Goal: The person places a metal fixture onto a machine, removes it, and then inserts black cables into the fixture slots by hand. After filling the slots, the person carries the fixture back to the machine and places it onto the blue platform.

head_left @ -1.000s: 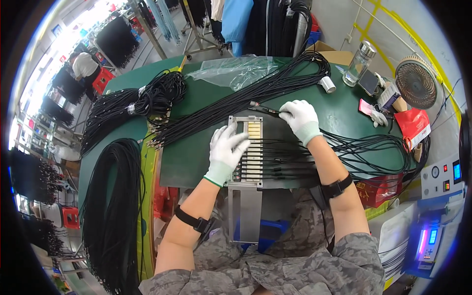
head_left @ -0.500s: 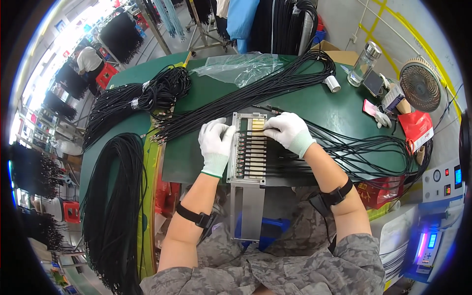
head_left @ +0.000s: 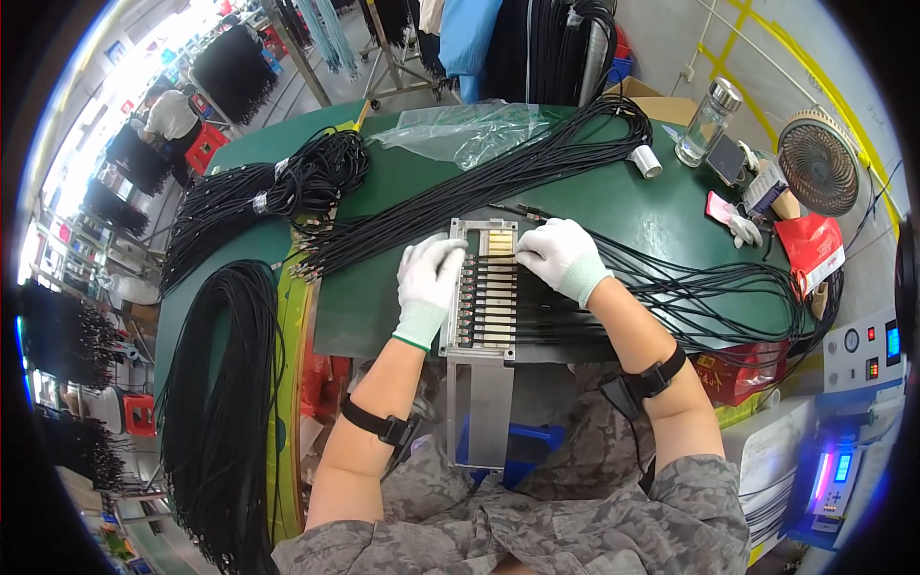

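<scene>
Has a camouflage-clothed lap nearest, with a metal strip above, continuing from the metal jig past the near edge of the table. Pinches a black cable in the gloved right grip, thumb and fingertips closed together just at the jig's right edge. Has that cable lying leftward across the jig, with more filled rows below and pale bars above. Rests the gloved left grip at the jig's left edge, fingers bent close to the same cable's left end; cannot tell whether grasping or merely touching.

Shows green surface left of the left wrist, reaching to a yellow strip beside a looped black bundle. Less room to the right, crossed by loose cables. Leaves only a narrow green band between the jig's far edge and a diagonal cable bundle. Farther off, includes a clear plastic sheet, a bottle and a fan.
</scene>
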Tool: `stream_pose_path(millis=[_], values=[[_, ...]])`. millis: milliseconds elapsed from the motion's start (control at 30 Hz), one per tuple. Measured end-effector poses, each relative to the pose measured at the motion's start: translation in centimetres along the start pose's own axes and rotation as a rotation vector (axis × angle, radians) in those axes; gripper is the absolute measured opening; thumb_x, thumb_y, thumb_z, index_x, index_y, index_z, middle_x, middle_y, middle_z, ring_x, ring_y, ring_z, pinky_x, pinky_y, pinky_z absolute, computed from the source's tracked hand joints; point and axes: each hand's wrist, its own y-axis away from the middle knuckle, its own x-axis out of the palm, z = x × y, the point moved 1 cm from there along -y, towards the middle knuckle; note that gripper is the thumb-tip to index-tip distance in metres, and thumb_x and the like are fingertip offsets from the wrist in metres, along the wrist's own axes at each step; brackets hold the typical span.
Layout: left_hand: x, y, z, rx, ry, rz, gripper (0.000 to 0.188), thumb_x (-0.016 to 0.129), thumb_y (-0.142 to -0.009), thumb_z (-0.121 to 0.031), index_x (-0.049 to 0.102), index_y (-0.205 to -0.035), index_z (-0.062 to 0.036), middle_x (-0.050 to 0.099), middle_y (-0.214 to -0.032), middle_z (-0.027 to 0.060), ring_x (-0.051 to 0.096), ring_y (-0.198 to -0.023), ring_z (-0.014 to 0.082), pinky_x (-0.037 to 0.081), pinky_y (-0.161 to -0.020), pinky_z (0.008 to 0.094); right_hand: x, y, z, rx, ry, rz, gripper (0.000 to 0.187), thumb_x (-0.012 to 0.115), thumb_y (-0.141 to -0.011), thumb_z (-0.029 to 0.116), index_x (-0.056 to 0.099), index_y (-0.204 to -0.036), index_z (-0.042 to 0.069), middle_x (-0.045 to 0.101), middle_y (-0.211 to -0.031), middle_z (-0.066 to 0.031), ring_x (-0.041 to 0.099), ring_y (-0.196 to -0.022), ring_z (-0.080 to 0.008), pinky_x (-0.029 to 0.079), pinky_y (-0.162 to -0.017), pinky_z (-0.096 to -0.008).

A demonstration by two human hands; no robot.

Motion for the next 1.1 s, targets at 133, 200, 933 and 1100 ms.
stream_pose_path(millis=[133, 200, 933, 1100], values=[[1.3, 1.1, -1.3, 0.277, -0.375, 0.152, 0.043, 0.067, -0.086, -0.051, 0.07, -0.126, -0.0335, 0.036, -0.155, 0.0228, 0.033, -0.139, 0.0471, 0.022, -0.119, 0.0532, 0.5, 0.2, -0.4, -0.024, -0.007, -0.065, 0.013, 0.068, -0.086, 0.029, 0.07, -0.083, 0.016, 0.068, -0.078, -0.006, 0.063, -0.083, -0.0302, 0.049, -0.076, -0.042], [1.5, 1.0, -1.7, 0.279, -0.418, 0.157, 0.042, 0.066, -0.087, -0.051, 0.07, -0.124, -0.0335, 0.038, -0.154, 0.0227, 0.034, -0.14, 0.0455, 0.019, -0.12, 0.0533, 0.4, 0.0, -1.4, 0.01, 0.018, -0.13, 0.019, 0.07, -0.084, 0.036, 0.07, -0.087, 0.017, 0.068, -0.086, -0.0048, 0.062, -0.089, -0.0298, 0.048, -0.078, -0.0414], [0.6, -0.3, -1.4, 0.276, 0.123, -0.084, 0.012, 0.069, -0.088, -0.018, 0.069, -0.09, -0.006, 0.062, -0.13, 0.0178, 0.051, -0.126, 0.0352, 0.037, -0.109, 0.0439, 0.4, -1.0, 3.0, -0.012, -0.419, -0.046, 0.022, 0.073, -0.083, 0.031, 0.071, -0.095, 0.012, 0.071, -0.089, -0.0124, 0.067, -0.087, -0.0329, 0.052, -0.077, -0.0432], [0.4, -0.1, -1.2, 0.105, 0.202, -0.141, 0.016, 0.068, -0.09, -0.019, 0.07, -0.087, -0.0033, 0.062, -0.129, 0.0201, 0.053, -0.124, 0.0321, 0.04, -0.106, 0.0407, -0.8, -0.8, 1.4, 0.085, -0.294, -0.001, 0.016, 0.075, -0.083, 0.023, 0.071, -0.092, 0.01, 0.071, -0.084, -0.01, 0.066, -0.083, -0.0317, 0.052, -0.077, -0.0405]])
